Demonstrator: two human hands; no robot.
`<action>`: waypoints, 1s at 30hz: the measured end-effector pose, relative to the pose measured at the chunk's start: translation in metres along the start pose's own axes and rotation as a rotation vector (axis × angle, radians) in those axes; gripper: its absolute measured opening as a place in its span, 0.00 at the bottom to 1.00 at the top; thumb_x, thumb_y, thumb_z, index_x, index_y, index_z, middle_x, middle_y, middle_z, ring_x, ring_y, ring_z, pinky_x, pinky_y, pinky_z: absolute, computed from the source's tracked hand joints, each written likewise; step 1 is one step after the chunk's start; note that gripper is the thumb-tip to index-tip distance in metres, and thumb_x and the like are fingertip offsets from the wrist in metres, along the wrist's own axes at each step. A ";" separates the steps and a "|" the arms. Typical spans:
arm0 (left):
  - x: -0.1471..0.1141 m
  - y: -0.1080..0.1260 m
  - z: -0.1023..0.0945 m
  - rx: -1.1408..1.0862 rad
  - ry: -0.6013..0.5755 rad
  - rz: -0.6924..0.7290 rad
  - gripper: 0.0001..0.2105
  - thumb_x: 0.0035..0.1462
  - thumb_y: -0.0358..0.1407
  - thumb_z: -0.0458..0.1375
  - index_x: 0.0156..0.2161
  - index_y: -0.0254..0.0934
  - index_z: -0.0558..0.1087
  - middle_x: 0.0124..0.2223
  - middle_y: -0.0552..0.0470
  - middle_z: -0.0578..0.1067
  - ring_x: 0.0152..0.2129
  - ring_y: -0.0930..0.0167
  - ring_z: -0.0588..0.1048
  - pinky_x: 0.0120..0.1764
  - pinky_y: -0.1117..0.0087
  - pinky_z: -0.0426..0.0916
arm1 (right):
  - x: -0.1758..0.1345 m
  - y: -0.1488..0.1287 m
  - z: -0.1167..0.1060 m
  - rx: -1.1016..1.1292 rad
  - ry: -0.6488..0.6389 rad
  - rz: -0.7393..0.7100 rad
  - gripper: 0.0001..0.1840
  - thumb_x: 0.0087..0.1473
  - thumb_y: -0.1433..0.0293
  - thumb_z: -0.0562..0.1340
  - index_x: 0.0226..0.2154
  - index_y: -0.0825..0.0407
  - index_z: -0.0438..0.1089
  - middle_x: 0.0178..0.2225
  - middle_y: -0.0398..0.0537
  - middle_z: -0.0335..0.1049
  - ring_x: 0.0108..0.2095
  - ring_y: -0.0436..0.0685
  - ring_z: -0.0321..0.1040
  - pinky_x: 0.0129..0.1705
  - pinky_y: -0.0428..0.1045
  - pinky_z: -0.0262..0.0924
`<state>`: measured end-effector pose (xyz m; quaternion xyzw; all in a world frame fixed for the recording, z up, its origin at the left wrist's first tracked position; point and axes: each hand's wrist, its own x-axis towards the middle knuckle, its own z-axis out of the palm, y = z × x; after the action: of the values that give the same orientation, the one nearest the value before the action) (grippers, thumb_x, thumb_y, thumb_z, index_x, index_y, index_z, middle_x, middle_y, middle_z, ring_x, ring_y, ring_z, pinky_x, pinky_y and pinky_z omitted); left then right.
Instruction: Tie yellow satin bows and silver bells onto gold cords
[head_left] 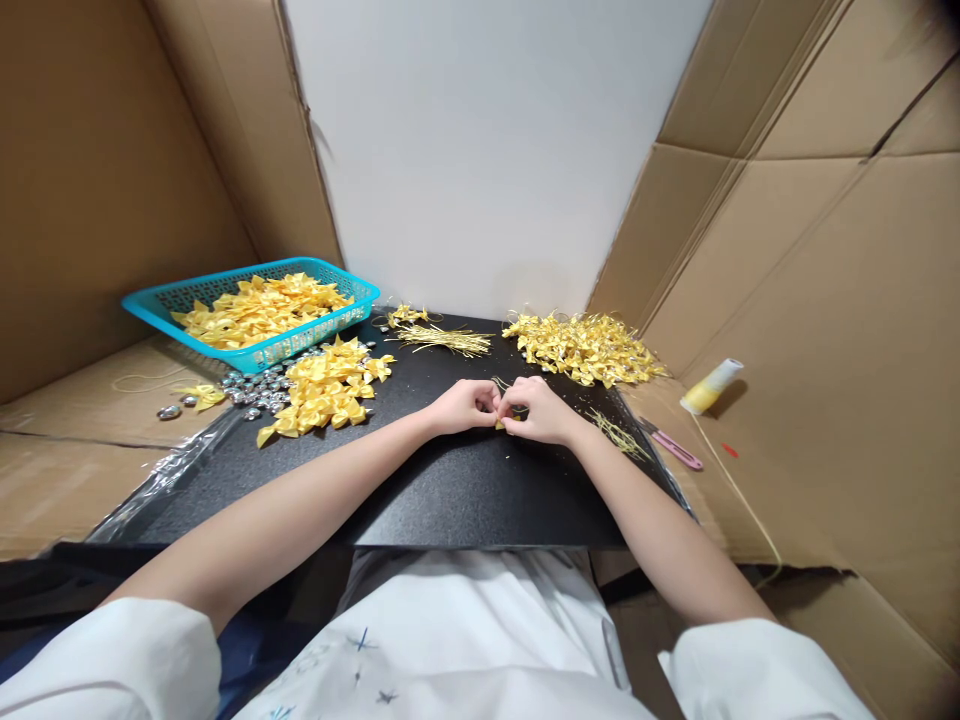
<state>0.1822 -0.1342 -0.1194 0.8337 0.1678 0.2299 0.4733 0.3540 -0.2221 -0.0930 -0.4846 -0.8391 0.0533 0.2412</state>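
Observation:
My left hand (466, 407) and my right hand (538, 410) meet over the middle of the black board (435, 490), fingertips pinched together. Between them a small yellow ribbon bow (500, 424) shows, mostly hidden by the fingers. A thin cord end sticks up by the right fingers. Left of my hands lies a pile of yellow bows (326, 385), with silver bells (259, 390) beside it. Beyond my hands is a bundle of gold cords (446, 340). Shorter gold cords (619, 435) lie close to my right wrist.
A turquoise basket (259, 355) of yellow bows stands at the back left. At the back right is a heap of bows with cords (585, 348). A pink-handled cutter (675, 448) and a yellow thread spool (711, 387) lie on the right. Cardboard walls (840, 300) enclose the sides.

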 end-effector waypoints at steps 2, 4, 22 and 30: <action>0.000 0.000 0.000 0.017 0.003 0.001 0.09 0.44 0.34 0.63 0.28 0.33 0.68 0.24 0.57 0.70 0.21 0.77 0.67 0.26 0.78 0.59 | 0.000 -0.001 0.001 -0.003 0.002 -0.003 0.04 0.46 0.76 0.65 0.25 0.52 0.71 0.26 0.41 0.73 0.32 0.53 0.63 0.43 0.52 0.49; 0.000 0.000 0.000 0.026 0.000 0.004 0.09 0.44 0.35 0.63 0.28 0.33 0.68 0.24 0.57 0.71 0.22 0.77 0.68 0.26 0.77 0.60 | 0.001 -0.001 0.002 -0.009 0.005 -0.011 0.04 0.48 0.75 0.65 0.25 0.52 0.70 0.26 0.42 0.73 0.32 0.53 0.63 0.43 0.52 0.49; 0.001 -0.004 0.000 -0.023 -0.007 0.007 0.10 0.44 0.35 0.65 0.28 0.33 0.68 0.24 0.57 0.72 0.21 0.78 0.67 0.26 0.78 0.59 | 0.000 -0.002 -0.006 -0.032 -0.077 0.028 0.04 0.45 0.75 0.67 0.25 0.51 0.73 0.29 0.43 0.75 0.35 0.54 0.64 0.44 0.53 0.48; 0.001 -0.004 0.000 -0.014 -0.008 0.012 0.12 0.44 0.37 0.65 0.29 0.33 0.68 0.26 0.56 0.73 0.22 0.77 0.69 0.27 0.77 0.61 | -0.001 -0.004 -0.008 -0.028 -0.103 0.023 0.03 0.45 0.75 0.68 0.25 0.51 0.74 0.29 0.42 0.74 0.35 0.54 0.63 0.44 0.53 0.47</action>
<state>0.1826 -0.1317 -0.1222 0.8322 0.1594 0.2306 0.4784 0.3545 -0.2260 -0.0847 -0.4943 -0.8453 0.0692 0.1904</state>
